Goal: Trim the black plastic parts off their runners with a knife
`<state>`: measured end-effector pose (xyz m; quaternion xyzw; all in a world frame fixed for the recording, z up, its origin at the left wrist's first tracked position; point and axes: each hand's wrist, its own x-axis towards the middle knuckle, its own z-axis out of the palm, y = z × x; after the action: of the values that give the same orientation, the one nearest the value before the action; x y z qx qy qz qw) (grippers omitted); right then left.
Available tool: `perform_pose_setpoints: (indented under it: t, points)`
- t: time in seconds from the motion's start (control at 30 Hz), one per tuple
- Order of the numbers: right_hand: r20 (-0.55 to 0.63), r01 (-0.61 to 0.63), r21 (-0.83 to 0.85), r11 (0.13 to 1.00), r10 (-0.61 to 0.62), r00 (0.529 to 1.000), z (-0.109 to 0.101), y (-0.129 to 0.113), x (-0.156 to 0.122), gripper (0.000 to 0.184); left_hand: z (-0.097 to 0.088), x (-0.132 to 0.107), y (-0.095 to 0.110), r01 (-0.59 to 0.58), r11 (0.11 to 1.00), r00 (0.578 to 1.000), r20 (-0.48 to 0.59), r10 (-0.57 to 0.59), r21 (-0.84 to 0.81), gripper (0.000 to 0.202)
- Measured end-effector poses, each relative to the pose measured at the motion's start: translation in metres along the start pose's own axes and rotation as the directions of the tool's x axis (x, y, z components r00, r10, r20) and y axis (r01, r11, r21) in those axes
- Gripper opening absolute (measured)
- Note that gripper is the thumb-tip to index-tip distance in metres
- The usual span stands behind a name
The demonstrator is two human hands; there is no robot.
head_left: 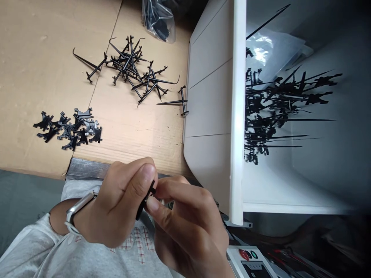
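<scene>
Close to my body, my left hand (124,197) and my right hand (188,220) meet around a small black plastic part (142,206). Both are closed, thumbs pressed on the part, and much of it is hidden behind the fingers. Past my hands on the cardboard lies a pile of flat black plastic clips (71,131), to the left. Farther back is a loose heap of thin black T-shaped plastic pieces (130,63) with hooked or pointed ends. A single T-shaped piece (174,102) rests against the side of the white bin.
A white bin (236,116) stands at the right, holding many black parts (269,100) and a clear plastic bag (269,52). Another clear bag (160,23) with dark contents sits at the back. A control box (252,262) with red and green buttons is at the lower right.
</scene>
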<state>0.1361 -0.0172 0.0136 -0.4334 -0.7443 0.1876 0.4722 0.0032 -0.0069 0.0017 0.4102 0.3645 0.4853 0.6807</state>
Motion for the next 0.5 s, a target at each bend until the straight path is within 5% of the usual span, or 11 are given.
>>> perform_pose_setpoints:
  t: [0.13,0.5]
  points:
    - [0.048,0.096,-0.014,0.995,-0.095,0.994,0.001,0.011,-0.012,0.018,0.001,-0.001,-0.004,-0.041,0.999,0.999,-0.006,0.041,-0.024,0.042]
    - [0.033,0.113,-0.015,0.993,-0.113,0.993,0.003,0.020,-0.015,0.016,0.006,-0.001,-0.007,-0.111,0.993,0.992,-0.056,0.113,0.045,0.041]
